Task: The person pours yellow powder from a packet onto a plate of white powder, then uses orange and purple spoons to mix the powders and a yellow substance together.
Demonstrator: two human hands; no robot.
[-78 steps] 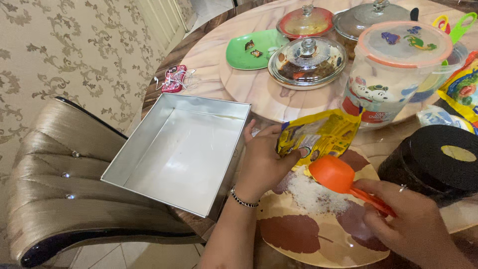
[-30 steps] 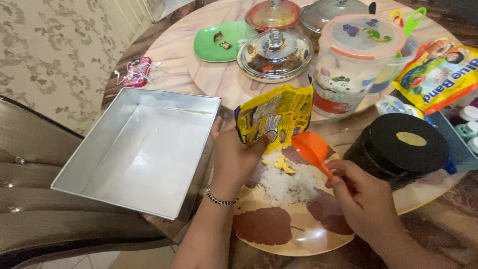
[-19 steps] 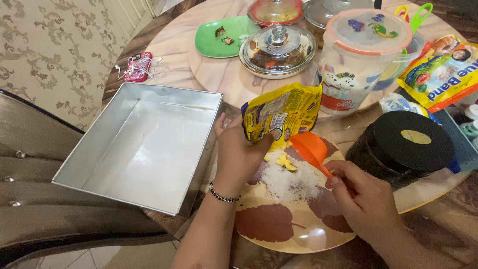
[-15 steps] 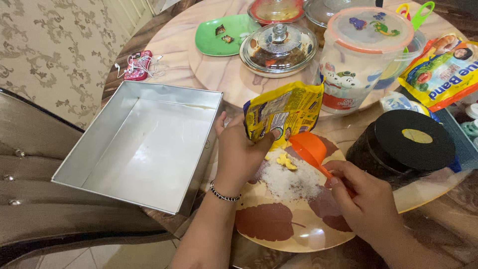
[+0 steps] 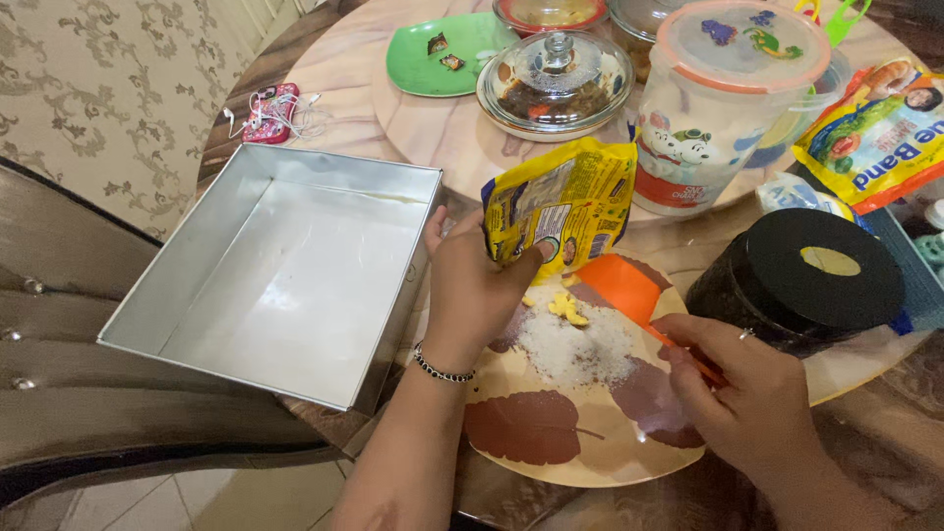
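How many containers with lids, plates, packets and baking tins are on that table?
Lidded containers: 5, namely the black jar, the plastic tub, the glass dish and two more dishes cut off at the top edge
Plates: 2, the green plate and the leaf plate
Packets: 2, the yellow packet in the left hand and the margarine packet
Baking tins: 1, the tin
Total: 10

The left hand sits near the middle of the frame, its forearm rising from the bottom edge, back of the hand toward the camera and a dark beaded band around the wrist; its fingers are curled closed in a pinch pointing to the upper right. The right hand lies in the lower right of the frame, palm down, forearm leaving at the bottom right corner, its fingers closed in a pinch and pointing toward the upper left
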